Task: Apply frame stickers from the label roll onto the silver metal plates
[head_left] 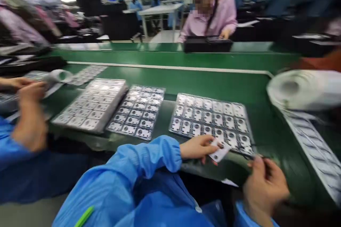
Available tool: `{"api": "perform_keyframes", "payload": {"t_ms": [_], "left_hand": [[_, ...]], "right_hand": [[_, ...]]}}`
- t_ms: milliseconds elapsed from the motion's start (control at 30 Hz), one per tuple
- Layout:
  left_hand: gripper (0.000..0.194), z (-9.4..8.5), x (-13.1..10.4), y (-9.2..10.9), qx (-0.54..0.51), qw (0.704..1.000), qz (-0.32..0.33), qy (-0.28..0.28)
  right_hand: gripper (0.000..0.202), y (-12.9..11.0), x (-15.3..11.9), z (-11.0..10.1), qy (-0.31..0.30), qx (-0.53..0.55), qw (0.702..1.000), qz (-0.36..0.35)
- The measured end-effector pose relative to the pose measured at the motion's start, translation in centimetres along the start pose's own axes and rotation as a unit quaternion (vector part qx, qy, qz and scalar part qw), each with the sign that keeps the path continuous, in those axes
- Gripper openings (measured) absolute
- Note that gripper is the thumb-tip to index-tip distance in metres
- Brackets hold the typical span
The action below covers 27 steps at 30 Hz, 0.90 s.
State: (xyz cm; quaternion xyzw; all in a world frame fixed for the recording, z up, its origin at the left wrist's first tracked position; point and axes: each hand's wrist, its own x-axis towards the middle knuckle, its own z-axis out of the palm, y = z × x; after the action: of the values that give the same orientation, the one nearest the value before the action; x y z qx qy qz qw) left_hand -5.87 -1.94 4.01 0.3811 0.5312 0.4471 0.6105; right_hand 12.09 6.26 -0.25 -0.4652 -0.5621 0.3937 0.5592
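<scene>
My left hand [195, 147] pinches a small white rectangular piece [220, 151] with dark round marks, above the near edge of a clear tray [183, 98]. Rows of similar white pieces with dark circles fill that tray. My right hand [266, 184] is closed, thumb against fingers, just off the tray's near right corner. Whatever it may hold is blurred and too small to name. A second tray [137, 111] of such pieces lies to the left, beside a tall stack of trays [90, 104].
On the right, a large white roll [301, 90] trails a strip of labels [317, 149] along the green bench [149, 56]. At left, a co-worker's hands [30, 92] are near a smaller roll [61, 75]. Across the bench, a person in pink [226, 10] works behind a black box [207, 44].
</scene>
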Motion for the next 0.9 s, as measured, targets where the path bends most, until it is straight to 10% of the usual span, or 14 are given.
{"api": "perform_keyframes", "payload": {"t_ms": [200, 900], "left_hand": [[0.045, 0.0, 0.4, -1.7, -0.111, 0.994, -0.023, 0.009], [0.06, 0.4, 0.0, -3.0, -0.105, 0.994, 0.013, 0.002]], "right_hand": [[0.039, -0.9, -1.9, 1.5, -0.075, 0.164, 0.968, 0.177], [0.022, -1.5, -3.3, 0.5, -0.187, 0.031, 0.978, 0.085]]}}
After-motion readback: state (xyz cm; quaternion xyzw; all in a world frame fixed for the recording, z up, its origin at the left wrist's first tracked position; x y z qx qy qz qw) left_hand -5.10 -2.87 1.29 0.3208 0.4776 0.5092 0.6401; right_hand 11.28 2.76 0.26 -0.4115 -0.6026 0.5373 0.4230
